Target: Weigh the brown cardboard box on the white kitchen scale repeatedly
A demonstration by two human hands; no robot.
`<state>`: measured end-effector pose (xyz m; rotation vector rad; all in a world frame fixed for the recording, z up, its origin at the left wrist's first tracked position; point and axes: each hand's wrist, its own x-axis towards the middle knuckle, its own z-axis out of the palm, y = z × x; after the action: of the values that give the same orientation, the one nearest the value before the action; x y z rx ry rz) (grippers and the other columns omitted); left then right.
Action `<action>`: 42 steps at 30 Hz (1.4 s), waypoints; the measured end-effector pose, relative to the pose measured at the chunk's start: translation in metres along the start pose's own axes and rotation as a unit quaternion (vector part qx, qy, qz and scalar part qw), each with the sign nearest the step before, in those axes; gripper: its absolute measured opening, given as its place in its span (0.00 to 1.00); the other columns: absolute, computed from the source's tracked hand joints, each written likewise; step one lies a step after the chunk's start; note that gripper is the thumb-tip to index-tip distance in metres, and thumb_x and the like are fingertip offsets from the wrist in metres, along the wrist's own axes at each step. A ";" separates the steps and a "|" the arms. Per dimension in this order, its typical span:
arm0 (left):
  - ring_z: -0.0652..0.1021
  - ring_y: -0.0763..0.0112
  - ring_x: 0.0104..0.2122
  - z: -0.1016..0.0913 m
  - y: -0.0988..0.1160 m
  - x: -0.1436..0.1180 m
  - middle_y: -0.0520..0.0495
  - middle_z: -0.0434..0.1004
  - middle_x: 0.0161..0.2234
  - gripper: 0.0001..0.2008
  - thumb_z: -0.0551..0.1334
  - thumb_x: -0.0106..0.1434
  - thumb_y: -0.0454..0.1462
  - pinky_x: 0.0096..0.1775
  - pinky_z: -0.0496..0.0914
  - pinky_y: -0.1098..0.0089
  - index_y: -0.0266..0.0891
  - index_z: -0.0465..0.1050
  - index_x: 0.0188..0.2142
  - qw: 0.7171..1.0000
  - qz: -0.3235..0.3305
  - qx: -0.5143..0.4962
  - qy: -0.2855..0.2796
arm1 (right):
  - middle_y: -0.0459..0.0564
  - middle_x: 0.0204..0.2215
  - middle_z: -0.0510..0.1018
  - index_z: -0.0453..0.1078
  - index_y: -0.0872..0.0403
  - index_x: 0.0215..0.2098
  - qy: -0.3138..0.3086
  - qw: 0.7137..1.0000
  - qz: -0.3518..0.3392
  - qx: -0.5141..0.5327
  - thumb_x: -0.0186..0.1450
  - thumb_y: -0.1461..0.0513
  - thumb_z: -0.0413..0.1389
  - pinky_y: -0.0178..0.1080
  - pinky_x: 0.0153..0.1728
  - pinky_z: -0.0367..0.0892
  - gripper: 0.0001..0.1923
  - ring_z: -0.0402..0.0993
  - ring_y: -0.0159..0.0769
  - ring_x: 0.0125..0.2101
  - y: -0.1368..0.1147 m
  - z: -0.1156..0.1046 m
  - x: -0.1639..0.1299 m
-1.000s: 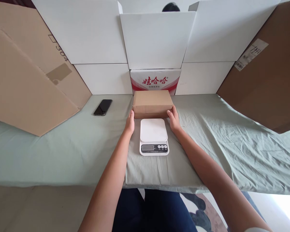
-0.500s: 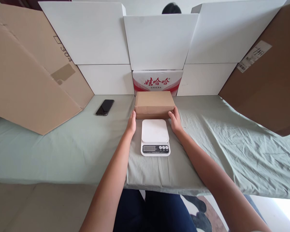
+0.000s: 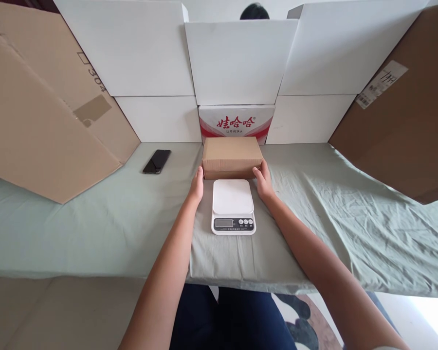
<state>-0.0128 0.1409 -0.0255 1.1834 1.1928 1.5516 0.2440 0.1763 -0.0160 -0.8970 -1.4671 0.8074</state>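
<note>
A closed brown cardboard box [image 3: 232, 149] rests on the cloth behind a white digital kitchen scale [image 3: 233, 199]. At the box's left end is my left hand [image 3: 197, 183], its thumb up along the near corner and its other fingers mostly hidden. My right hand [image 3: 264, 180] grips the right end, thumb on the front face and fingers around the side. Both hands clasp the box between them. The scale's platform carries nothing, and its display looks blank.
A black smartphone [image 3: 156, 161] lies left of the box. Stacked white boxes [image 3: 241, 63] and a red-and-white printed carton [image 3: 236, 121] form a wall behind. Large cardboard pieces [image 3: 58, 112] flank the cloth-covered table [image 3: 131, 233]. Beyond the wall, the top of a person's head [image 3: 254, 11] shows.
The whole view has shifted slightly left. My hands, the box and the scale keep the same places relative to one another.
</note>
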 end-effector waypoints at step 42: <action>0.52 0.51 0.76 -0.013 0.038 -0.156 0.47 0.58 0.75 0.44 0.47 0.66 0.68 0.74 0.54 0.54 0.51 0.59 0.73 0.997 0.070 0.015 -0.014 | 0.37 0.78 0.49 0.40 0.33 0.77 -0.036 0.999 -0.008 0.014 0.69 0.42 0.52 0.61 0.76 0.52 0.43 0.44 0.52 0.78 -0.056 -0.022 -0.131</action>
<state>0.0054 -0.0189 -0.0187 1.3290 1.1398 1.6194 0.2654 0.0340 -0.0259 -0.8427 -1.5200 0.8530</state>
